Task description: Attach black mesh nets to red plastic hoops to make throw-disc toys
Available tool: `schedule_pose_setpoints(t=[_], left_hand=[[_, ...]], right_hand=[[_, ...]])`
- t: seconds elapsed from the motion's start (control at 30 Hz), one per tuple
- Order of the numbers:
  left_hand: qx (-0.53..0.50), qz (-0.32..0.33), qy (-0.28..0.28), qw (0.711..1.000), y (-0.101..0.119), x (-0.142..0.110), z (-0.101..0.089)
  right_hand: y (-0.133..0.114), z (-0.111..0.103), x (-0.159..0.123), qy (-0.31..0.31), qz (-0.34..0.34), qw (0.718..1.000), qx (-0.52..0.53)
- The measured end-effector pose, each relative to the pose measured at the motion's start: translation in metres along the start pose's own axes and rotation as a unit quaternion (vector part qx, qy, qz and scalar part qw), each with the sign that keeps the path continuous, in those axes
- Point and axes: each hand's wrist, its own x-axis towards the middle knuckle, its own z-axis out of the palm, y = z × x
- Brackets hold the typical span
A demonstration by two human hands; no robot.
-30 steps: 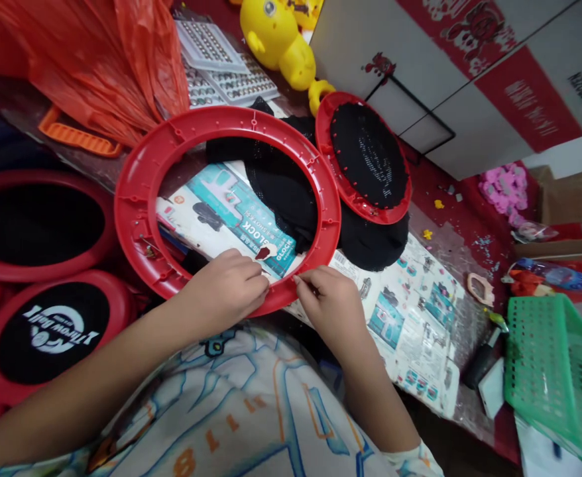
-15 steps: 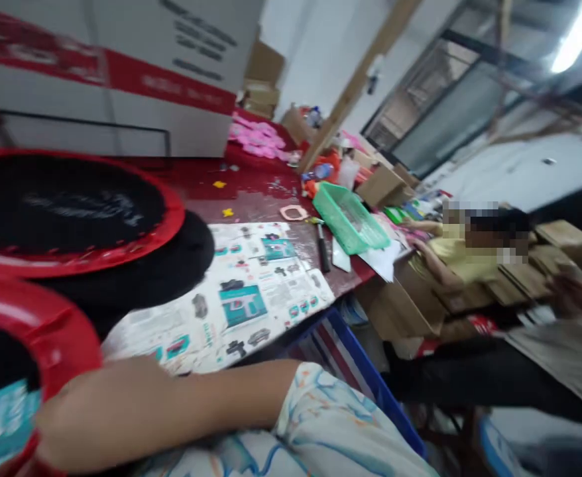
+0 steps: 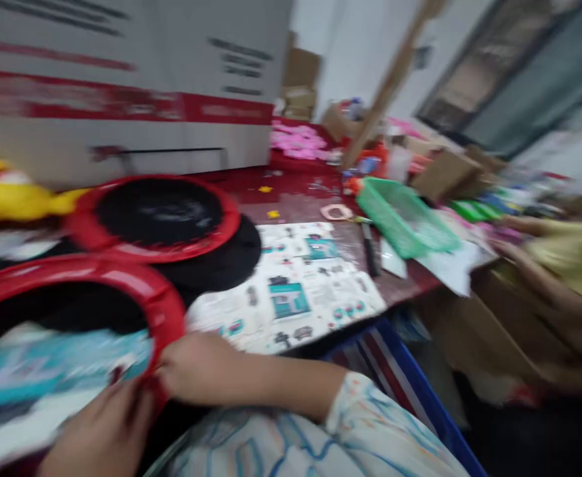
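A round black mat with a padded red rim (image 3: pixel 166 318), like a small trampoline top, lies at the near left. My right hand (image 3: pixel 196 364) is closed on the right side of this rim. At its near edge my left hand (image 3: pixel 107 424) has its fingers bent against the rim, blurred by motion. Inside the ring shows a sheet printed in teal and white (image 3: pixel 62 371). Behind it lies a second red-rimmed black trampoline top (image 3: pixel 159 212), which overlaps a plain black disc (image 3: pixel 244 255).
Printed paper (image 3: pixel 291 298) covers the table's near edge. Beyond are a dark-handled tool (image 3: pixel 369 248), a green basket (image 3: pixel 405 218) and pink pieces (image 3: pixel 298 140). A large white carton (image 3: pixel 211 73) stands behind, a blue crate (image 3: pixel 410 377) below. A person in yellow (image 3: pixel 559 258) works at right.
The view has swung left, so the table's things sit further right. My left hand has come into view at the rim, and a yellow object shows at the far left.
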Motion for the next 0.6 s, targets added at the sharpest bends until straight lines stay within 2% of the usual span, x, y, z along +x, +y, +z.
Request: schedule_pose_setpoints(t=[0.07,0.2,0.33,0.6], left_hand=[[0.073,-0.077,0.041,0.993,0.004,-0.013,-0.011],[0.11,-0.143,0.074,0.981,0.003,-0.007,-0.009],[0.095,-0.138,0.093,0.981,0.003,-0.004,-0.007],[0.077,-0.116,0.101,0.985,-0.006,-0.002,-0.014]], right_hand=[[0.006,0.002,0.009,-0.039,-0.038,0.998,0.025],[0.016,-0.007,0.034,-0.071,-0.078,0.994,0.031],[0.009,-0.019,0.046,-0.069,-0.105,0.992,0.01],[0.0,-0.028,0.065,-0.082,-0.134,0.987,-0.011]])
